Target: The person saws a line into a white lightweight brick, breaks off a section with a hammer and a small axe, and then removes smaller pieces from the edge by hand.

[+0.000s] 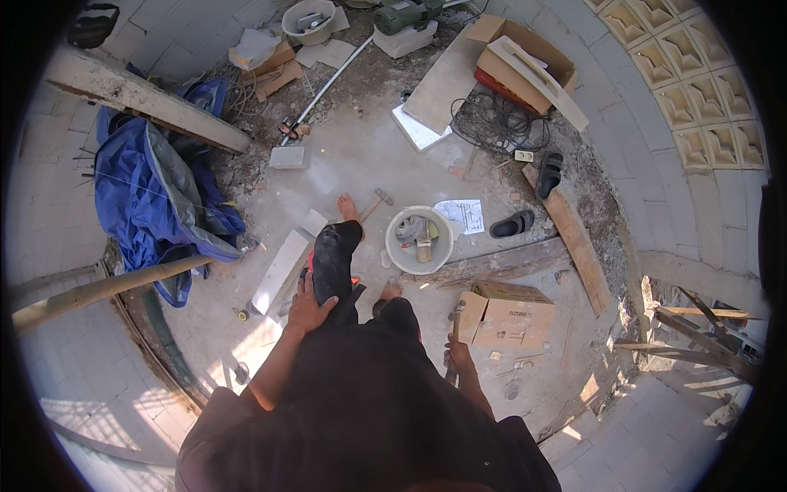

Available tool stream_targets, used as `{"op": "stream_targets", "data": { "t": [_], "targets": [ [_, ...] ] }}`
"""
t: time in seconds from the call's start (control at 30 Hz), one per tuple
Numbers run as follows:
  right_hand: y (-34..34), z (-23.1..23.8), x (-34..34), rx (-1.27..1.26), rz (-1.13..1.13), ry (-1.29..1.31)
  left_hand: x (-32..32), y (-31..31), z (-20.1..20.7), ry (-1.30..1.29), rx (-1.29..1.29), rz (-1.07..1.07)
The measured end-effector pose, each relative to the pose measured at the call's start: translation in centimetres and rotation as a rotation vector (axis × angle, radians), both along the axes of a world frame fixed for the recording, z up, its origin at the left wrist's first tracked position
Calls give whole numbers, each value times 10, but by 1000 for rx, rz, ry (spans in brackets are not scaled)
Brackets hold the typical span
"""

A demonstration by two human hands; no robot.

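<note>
My left hand [307, 310] lies on my left thigh, its fingers spread and nothing in it. My right hand [461, 354] is closed around a hammer-like tool [457, 316], held upright beside my right leg. The tool's narrow shaft and small head show above the fist; its exact kind is hard to make out. Just past it stands a cardboard box [516, 316]. Between my feet and a paper sheet [463, 215] sits a round pale bucket [420, 266] holding a brush [424, 250] and other items. A hammer [378, 199] lies on the floor by my left foot.
Long pale blocks [280, 271] lie left of my leg. Wooden planks [574, 242] and black sandals [512, 224] are on the right. A blue tarp [139, 193] is heaped at left, near a bamboo pole [106, 293]. Tangled cable [500, 123] lies below an open carton [525, 70].
</note>
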State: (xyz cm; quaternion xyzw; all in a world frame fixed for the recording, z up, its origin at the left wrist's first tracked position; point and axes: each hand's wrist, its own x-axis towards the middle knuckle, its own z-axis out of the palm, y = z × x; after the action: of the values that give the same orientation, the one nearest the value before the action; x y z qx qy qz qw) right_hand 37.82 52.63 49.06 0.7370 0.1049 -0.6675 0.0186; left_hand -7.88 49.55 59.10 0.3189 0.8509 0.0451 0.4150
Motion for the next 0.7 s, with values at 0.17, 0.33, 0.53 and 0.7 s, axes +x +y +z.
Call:
{"op": "stream_targets", "data": {
  "t": [0.17,0.33,0.53,0.7],
  "targets": [
    [52,-14,-24,-111,-73,-60,-61,93,-51,38,-233,-335],
    [106,12,-113,-165,72,-153,-151,199,-77,-81,-413,-234],
    [231,34,-240,-173,562,-71,-239,300,-76,-123,-560,-195],
    [375,73,-389,-80,443,1,-292,335,-87,-264,-573,-93]
  ]
}}
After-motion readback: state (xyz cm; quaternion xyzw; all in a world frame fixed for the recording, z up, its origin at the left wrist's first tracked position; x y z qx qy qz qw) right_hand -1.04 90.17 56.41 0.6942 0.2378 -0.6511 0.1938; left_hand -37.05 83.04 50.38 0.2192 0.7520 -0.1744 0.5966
